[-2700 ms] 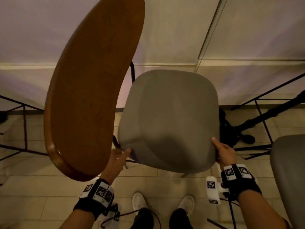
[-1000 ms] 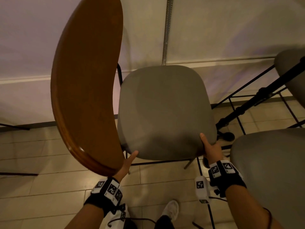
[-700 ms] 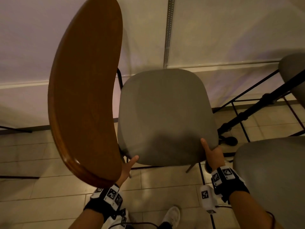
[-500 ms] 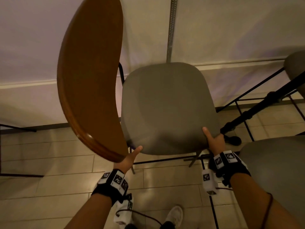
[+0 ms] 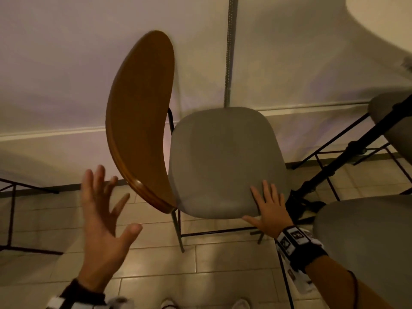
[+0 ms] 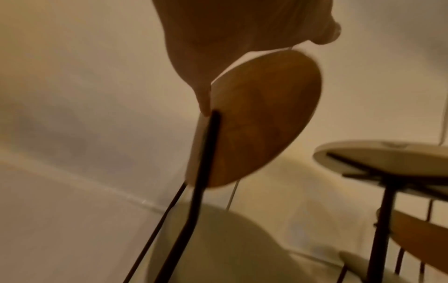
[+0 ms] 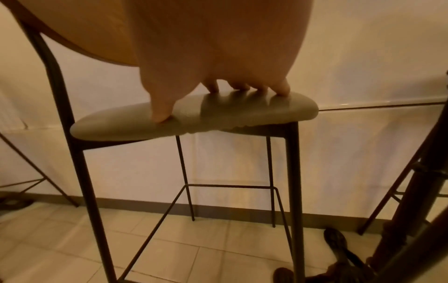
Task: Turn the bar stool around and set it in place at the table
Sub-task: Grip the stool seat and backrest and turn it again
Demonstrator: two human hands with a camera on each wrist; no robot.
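The bar stool has a grey padded seat [image 5: 225, 161], a curved brown wooden backrest [image 5: 140, 121] on its left and thin black metal legs [image 7: 82, 172]. It stands on the tiled floor before a white wall. My right hand [image 5: 267, 208] lies flat on the seat's near right corner, fingers straight, thumb along the front edge; in the right wrist view its fingertips [image 7: 281, 90] press the seat [image 7: 194, 116]. My left hand [image 5: 102, 210] hovers spread in the air, left of the backrest's lower end, holding nothing. The left wrist view shows the backrest [image 6: 261, 118] just beyond the hand.
A round white table top [image 5: 383, 16] sits at the upper right, its black post [image 5: 347, 152] slanting down to the floor. Two more grey stool seats [image 5: 367, 246] crowd the right side. Black frame legs [image 5: 11, 215] stand at the left. Beige tiles lie below.
My left hand let go of the seat's near left corner and rose, fingers spread. My right hand opened flat onto the seat. The stool appears farther from me now.
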